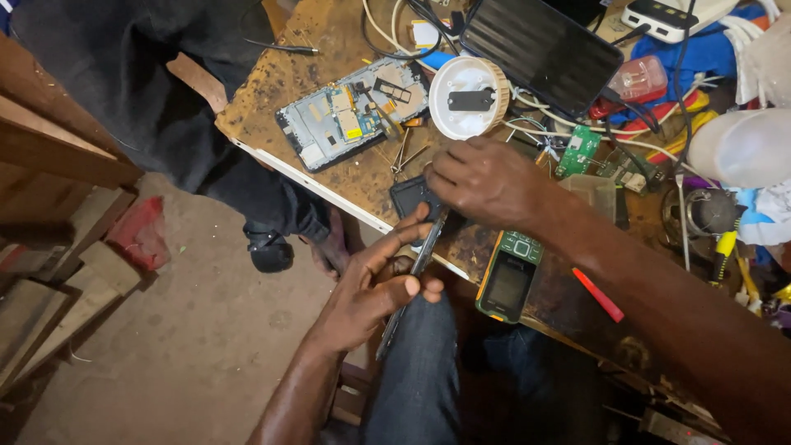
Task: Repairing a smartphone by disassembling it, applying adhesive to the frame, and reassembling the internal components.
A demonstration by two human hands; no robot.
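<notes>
Our left hand [375, 288] sat closest to us, over the knee, fingers and thumb pinched around a thin dark phone [412, 280] held edge-on, so we could not tell its face from its back, and its lower end was lost against our trousers. Our right hand [486, 181] lay palm down on the stained wooden table [272, 82], fingers curled over a small dark square part [409, 196]; whether it actually gripped that part we could not tell, since the knuckles hid the fingertips. Just beside the right wrist lay a green keypad phone [508, 276], with a red pen [599, 295] near the forearm. Farther back sat an opened phone frame [350, 111] showing its circuit board, a white round cap [470, 97] and a dark tablet [540, 49], its top cut off. Tangled cables on the right were hard to sort.
</notes>
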